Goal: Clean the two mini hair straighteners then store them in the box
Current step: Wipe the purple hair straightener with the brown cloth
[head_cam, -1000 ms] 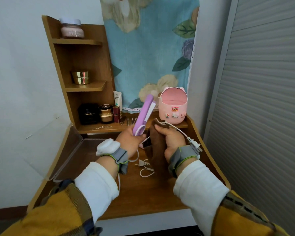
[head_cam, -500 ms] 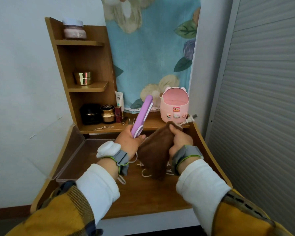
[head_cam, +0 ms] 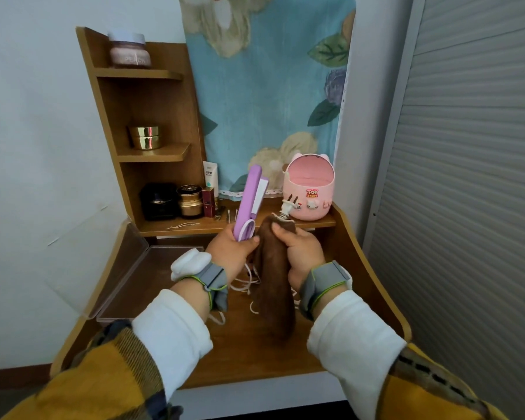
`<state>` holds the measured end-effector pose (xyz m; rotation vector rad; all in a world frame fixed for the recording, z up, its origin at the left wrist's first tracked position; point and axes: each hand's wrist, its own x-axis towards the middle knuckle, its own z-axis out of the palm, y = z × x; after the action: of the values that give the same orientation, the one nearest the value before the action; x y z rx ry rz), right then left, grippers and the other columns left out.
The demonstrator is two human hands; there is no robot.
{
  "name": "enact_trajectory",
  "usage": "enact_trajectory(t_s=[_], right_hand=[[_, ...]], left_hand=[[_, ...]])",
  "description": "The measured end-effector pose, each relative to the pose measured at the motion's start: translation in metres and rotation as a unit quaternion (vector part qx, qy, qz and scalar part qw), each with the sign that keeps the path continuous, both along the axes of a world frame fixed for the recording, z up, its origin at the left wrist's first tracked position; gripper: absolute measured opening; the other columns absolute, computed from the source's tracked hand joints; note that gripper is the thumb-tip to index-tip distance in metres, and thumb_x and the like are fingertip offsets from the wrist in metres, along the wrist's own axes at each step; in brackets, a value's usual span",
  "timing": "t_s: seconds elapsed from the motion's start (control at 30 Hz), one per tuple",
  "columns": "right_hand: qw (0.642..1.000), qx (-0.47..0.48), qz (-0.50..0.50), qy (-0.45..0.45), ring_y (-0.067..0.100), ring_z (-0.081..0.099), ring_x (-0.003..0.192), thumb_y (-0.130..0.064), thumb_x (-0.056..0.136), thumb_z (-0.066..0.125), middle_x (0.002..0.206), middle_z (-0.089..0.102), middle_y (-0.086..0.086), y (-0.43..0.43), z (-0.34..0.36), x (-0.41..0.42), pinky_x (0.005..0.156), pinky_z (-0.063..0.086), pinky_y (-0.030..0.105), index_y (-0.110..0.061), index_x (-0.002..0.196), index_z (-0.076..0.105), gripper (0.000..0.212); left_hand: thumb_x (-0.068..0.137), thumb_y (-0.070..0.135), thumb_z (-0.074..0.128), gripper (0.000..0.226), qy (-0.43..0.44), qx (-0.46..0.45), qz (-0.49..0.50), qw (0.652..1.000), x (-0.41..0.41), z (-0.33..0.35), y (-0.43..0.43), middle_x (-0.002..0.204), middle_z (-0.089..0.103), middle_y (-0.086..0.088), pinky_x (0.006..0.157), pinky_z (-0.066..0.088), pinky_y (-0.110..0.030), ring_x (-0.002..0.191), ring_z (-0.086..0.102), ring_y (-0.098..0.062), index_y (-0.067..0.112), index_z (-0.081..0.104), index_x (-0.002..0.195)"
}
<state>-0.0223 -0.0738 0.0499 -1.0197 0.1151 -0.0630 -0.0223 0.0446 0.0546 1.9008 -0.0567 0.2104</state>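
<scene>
One purple straightener (head_cam: 250,201) stands up in the left hand (head_cam: 231,250), over the surface (head_cam: 249,356). The right hand (head_cam: 300,253) grips the brown cloth (head_cam: 275,292) and plug (head_cam: 286,205). The hanging cord (head_cam: 240,286) could snag and tug it away

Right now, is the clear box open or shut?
Open. The clear box has its lid swung up on the left side, leaving the inside uncovered.
</scene>
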Motion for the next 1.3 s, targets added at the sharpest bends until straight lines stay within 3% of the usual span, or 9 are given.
enact_trajectory(t_s=[0.13,0.3,0.5,0.6,0.77,0.87,1.0,1.2,1.3], right_hand=[[0.999,0.030,0.016,-0.011,0.020,0.065,0.049,0.008,0.085,0.053,0.059,0.068,0.009,-0.001,-0.004,0.004,0.051,0.056,0.029,-0.002,0.083,0.064,0.015],[0.996,-0.061,0.061,-0.036,0.021,0.066,0.055,0.013,0.079,0.058,0.066,0.070,0.010,0.004,-0.009,0.000,0.062,0.057,0.031,-0.002,0.084,0.067,0.018],[0.977,-0.185,0.084,-0.060,0.026,0.066,0.060,0.013,0.071,0.068,0.071,0.070,0.015,0.003,-0.009,-0.003,0.069,0.057,0.036,-0.002,0.077,0.071,0.017],[0.990,-0.125,0.066,-0.024,0.028,0.067,0.064,0.010,0.072,0.068,0.074,0.070,0.017,-0.002,-0.011,-0.003,0.071,0.057,0.038,-0.002,0.082,0.071,0.016],[0.999,0.022,-0.036,0.011,0.031,0.069,0.082,-0.019,0.089,0.063,0.094,0.071,0.018,-0.020,-0.012,0.004,0.077,0.056,0.043,-0.003,0.109,0.065,0.026],[0.999,0.028,0.019,-0.033,0.030,0.068,0.078,-0.021,0.095,0.053,0.096,0.067,0.022,-0.001,-0.005,-0.004,0.073,0.057,0.041,0.000,0.105,0.063,0.025],[0.996,-0.057,0.031,-0.065,0.034,0.062,0.088,-0.011,0.094,0.053,0.098,0.064,0.025,0.015,-0.006,-0.002,0.091,0.049,0.051,-0.004,0.094,0.066,0.014],[1.000,0.009,0.000,0.012,0.025,0.061,0.056,-0.007,0.080,0.070,0.078,0.065,0.020,0.007,-0.006,-0.002,0.048,0.052,0.028,-0.001,0.080,0.066,0.007],[0.998,0.039,0.018,0.045,0.026,0.065,0.055,-0.011,0.075,0.076,0.081,0.069,0.022,0.001,-0.005,-0.005,0.046,0.052,0.028,0.003,0.083,0.067,0.018]], left_hand=[[0.078,0.021,0.069,0.033,0.034,-0.050,-0.011,0.998,-0.003,-0.011,-0.001,0.102,0.068,-0.010,0.091,0.050,-0.042,0.098,0.063,-0.031,0.023,0.061,0.110],[0.079,0.018,0.072,0.024,-0.050,-0.116,0.090,0.988,0.003,0.001,0.003,0.089,0.067,-0.002,0.084,0.049,-0.033,0.085,0.062,-0.021,0.016,0.065,0.102],[0.066,0.017,0.083,0.025,-0.014,-0.132,-0.029,0.991,0.005,0.012,0.002,0.088,0.073,-0.008,0.089,0.054,-0.043,0.088,0.069,-0.026,0.014,0.070,0.088],[0.050,0.033,0.087,0.048,0.002,-0.200,0.013,0.980,0.010,0.006,0.006,0.090,0.074,-0.011,0.085,0.055,-0.048,0.088,0.070,-0.031,0.013,0.071,0.090],[0.073,0.000,0.074,0.012,0.052,-0.284,0.026,0.957,0.010,0.007,0.012,0.060,0.069,-0.008,0.050,0.055,-0.022,0.053,0.067,-0.014,0.003,0.064,0.077],[0.068,-0.005,0.077,0.020,0.066,-0.260,0.002,0.963,0.003,0.003,0.003,0.072,0.069,-0.013,0.061,0.057,-0.030,0.061,0.067,-0.022,0.005,0.066,0.081],[0.063,-0.006,0.079,0.025,0.070,-0.237,-0.021,0.969,-0.007,0.000,-0.003,0.079,0.071,-0.014,0.072,0.057,-0.036,0.071,0.068,-0.027,0.011,0.068,0.079],[0.070,-0.013,0.070,0.024,0.092,-0.313,-0.053,0.944,-0.014,0.001,-0.008,0.064,0.069,-0.007,0.054,0.057,-0.023,0.053,0.067,-0.015,0.005,0.066,0.084],[0.072,-0.012,0.068,0.021,0.097,-0.324,-0.061,0.939,-0.014,0.000,-0.008,0.062,0.069,-0.005,0.054,0.056,-0.021,0.051,0.065,-0.012,0.007,0.066,0.081]])
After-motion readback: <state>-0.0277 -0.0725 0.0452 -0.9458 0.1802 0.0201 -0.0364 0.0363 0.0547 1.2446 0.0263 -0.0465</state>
